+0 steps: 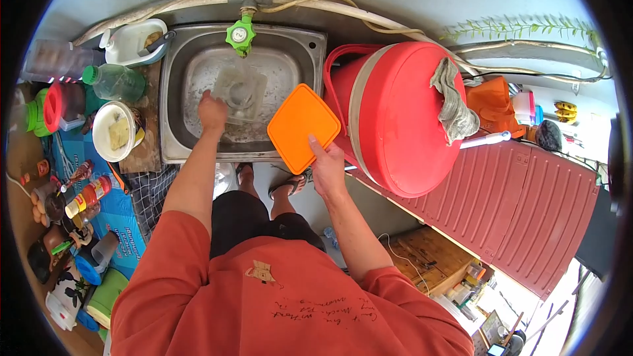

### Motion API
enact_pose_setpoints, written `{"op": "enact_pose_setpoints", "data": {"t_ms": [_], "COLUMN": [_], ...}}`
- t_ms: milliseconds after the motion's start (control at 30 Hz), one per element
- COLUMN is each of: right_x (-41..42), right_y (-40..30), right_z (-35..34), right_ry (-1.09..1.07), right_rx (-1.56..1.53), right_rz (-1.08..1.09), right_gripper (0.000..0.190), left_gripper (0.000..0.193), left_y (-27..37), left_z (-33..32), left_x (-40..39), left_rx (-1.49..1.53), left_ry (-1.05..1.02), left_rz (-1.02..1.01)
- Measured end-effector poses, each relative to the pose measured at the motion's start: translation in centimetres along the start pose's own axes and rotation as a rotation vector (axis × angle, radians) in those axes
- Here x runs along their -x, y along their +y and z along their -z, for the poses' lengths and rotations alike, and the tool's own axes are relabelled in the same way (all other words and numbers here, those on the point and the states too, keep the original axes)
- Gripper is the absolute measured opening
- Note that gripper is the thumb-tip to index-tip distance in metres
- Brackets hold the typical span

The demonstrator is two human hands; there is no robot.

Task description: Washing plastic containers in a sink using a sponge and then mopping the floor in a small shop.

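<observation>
My right hand (328, 164) grips the lower corner of a square orange plastic lid (303, 128), with the thumb on its face, over the right front edge of the steel sink (168, 109). My left hand (212, 112) is inside the sink at the left, beside a clear plastic container (252, 90) lying in the basin. Its fingertips are partly hidden, and whether they touch the container cannot be told. The green-handled tap (241, 34) stands at the basin's back edge.
A big red cooler jug (395, 118) with a grey cloth (452, 101) on it stands right of the sink. To the left are a white tub (113, 151), a green-capped jar (118, 82) and a white basin (129, 52) with a dark-handled utensil. Pipes run along the wall.
</observation>
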State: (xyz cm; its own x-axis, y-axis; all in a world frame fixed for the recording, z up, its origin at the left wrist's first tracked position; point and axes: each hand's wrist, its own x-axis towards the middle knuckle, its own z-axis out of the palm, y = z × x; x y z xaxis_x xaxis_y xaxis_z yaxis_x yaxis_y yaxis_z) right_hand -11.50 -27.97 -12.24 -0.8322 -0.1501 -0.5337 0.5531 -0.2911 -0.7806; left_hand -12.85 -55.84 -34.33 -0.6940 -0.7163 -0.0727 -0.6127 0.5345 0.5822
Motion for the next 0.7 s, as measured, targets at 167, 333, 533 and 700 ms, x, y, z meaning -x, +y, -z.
{"op": "enact_pose_setpoints", "data": {"t_ms": [167,333,533,700], "right_x": [0.5,1.0,1.8,2.2], "right_y": [0.3,1.2,1.8,1.5], "right_z": [0.9,0.7,2.2,2.4], "right_ry": [0.052,0.071,0.077,0.102], "right_rx": [-0.009,0.037,-0.012,-0.015], "right_rz": [-0.038,-0.030,-0.033,-0.021], "right_gripper": [0.028,0.025,0.025,0.026], "left_gripper": [0.038,0.025,0.021,0.021], "left_y": [7.9,4.7,5.5,6.6], "left_z": [0.8,-2.9,-2.5,2.6], "left_x": [4.0,2.7,0.1,-1.0], "left_rx": [-0.234,-0.518,-0.442,0.428], "left_ry": [-0.341,-0.572,-0.514,-0.432], "left_rz": [-0.509,-0.445,-0.471,-0.267]}}
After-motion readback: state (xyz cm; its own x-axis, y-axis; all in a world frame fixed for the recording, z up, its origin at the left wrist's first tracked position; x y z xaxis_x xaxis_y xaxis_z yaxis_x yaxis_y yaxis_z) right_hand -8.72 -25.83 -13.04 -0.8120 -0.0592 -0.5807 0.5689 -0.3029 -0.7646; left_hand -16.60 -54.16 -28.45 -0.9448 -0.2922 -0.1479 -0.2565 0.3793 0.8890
